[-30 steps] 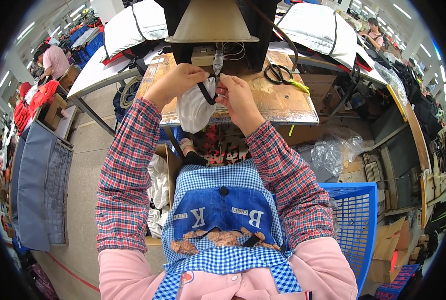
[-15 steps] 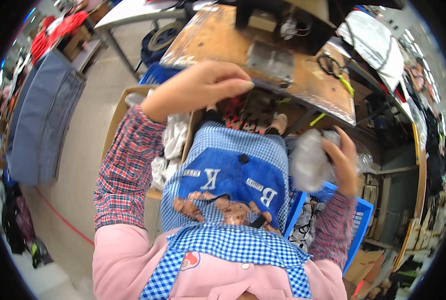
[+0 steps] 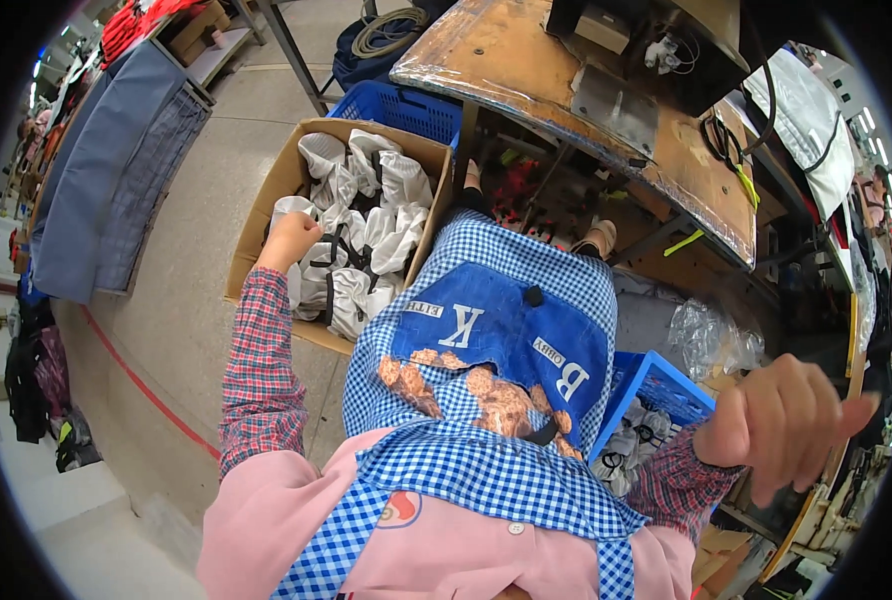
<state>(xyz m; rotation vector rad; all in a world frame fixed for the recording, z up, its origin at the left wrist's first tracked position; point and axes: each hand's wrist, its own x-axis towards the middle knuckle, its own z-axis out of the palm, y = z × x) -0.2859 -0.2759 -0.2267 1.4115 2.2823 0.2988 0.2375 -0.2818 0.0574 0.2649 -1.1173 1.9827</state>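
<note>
Gingham apron (image 3: 486, 470) fills the near view at six o'clock, and the change is plain: both hands have left the wooden worktable (image 3: 526, 75) up at twelve and swung wide apart. At four o'clock the right hand (image 3: 781, 425) hangs loosely curled and empty above the blue crate (image 3: 656, 385), where pale pieces (image 3: 626, 450) lie, so the one it carried half a second ago looks dropped there, though I can't quite tell. At ten o'clock the left hand (image 3: 288, 240) reaches into the cardboard box (image 3: 266, 205), fingers touching a white garment piece (image 3: 341, 295); whether it grips yet is hidden. Bare floor (image 3: 166, 330) lies open leftward; table legs crowd the right.
</note>
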